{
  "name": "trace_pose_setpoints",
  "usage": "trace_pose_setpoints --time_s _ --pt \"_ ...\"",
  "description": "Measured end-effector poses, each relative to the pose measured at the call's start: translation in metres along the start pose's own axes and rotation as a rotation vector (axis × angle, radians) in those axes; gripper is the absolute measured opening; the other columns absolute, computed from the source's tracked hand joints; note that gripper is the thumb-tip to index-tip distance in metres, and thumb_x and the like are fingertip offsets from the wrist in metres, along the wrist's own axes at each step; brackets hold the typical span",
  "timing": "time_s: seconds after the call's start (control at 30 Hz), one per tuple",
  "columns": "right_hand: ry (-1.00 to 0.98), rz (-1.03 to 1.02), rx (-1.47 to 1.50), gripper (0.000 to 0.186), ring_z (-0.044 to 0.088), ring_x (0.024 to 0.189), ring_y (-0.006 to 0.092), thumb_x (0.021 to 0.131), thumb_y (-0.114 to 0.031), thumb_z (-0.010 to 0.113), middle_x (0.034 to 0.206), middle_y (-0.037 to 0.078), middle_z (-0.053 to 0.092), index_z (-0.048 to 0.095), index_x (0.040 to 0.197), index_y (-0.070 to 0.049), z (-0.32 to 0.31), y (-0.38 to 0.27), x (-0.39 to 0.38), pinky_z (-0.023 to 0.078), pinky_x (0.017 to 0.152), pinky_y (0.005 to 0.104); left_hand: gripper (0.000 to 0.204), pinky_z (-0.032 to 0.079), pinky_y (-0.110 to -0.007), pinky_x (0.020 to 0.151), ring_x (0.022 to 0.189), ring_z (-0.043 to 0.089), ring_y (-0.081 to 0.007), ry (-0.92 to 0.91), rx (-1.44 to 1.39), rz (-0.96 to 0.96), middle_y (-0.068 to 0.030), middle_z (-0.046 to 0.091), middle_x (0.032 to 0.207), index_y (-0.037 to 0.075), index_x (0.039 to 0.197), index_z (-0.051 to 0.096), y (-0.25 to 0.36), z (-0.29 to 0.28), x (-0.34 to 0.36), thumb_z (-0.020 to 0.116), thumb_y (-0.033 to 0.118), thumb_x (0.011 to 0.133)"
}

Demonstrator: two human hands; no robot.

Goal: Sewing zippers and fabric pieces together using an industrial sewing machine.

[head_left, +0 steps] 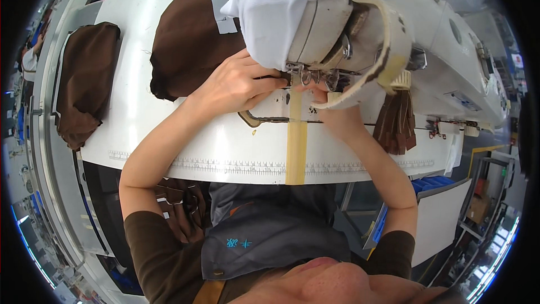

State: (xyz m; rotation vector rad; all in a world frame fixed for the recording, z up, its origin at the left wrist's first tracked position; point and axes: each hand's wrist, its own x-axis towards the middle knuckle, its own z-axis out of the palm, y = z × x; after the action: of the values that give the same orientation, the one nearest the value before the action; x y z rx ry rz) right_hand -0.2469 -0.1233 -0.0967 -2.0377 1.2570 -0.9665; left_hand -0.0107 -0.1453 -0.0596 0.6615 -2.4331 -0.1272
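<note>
At the needle area of a white sewing machine (436,28), my left hand (236,81) is closed, its thumb and fingers pinching a small dark brown piece of fabric (286,77). My right hand (340,119) reaches in from the other side of the needle. Its fingers are largely hidden by the machine's curved guard (388,39), so their grip is unclear. A large brown fabric panel (183,42) with a pale strip (219,3) lies beyond my left wrist. White cloth (270,14) drapes over the machine head.
A folded brown piece (87,79) lies at the table's left end. Brown strips (396,124) sit right of my right forearm. Yellow tape (296,155) crosses a printed ruler (225,166) along the front edge. More brown pieces (183,202) hang below the table.
</note>
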Motion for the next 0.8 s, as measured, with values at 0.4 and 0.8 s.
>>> trace_pose_setpoints --time_s 0.4,0.8 --pt "0.113 -0.454 -0.429 0.014 0.059 0.079 0.0237 0.072 -0.008 0.071 0.080 0.005 0.064 0.066 0.085 -0.007 0.007 -0.021 0.006 0.047 0.071 0.0380 0.018 0.054 -0.035 0.069 0.079 0.063 -0.0241 0.044 -0.113 -0.059 -0.0052 0.066 0.086 0.005 0.085 0.070 -0.006 0.008 -0.004 0.072 0.003 0.068" --pt "0.194 -0.355 -0.308 0.015 0.063 0.075 0.0261 0.072 -0.008 0.072 0.082 0.006 0.067 0.067 0.087 -0.010 0.017 -0.020 0.011 0.053 0.060 0.0377 0.018 0.054 -0.035 0.068 0.079 0.062 -0.0254 0.004 -0.152 -0.031 -0.0052 0.066 0.088 0.004 0.086 0.070 -0.008 0.001 0.001 0.071 0.003 0.068"
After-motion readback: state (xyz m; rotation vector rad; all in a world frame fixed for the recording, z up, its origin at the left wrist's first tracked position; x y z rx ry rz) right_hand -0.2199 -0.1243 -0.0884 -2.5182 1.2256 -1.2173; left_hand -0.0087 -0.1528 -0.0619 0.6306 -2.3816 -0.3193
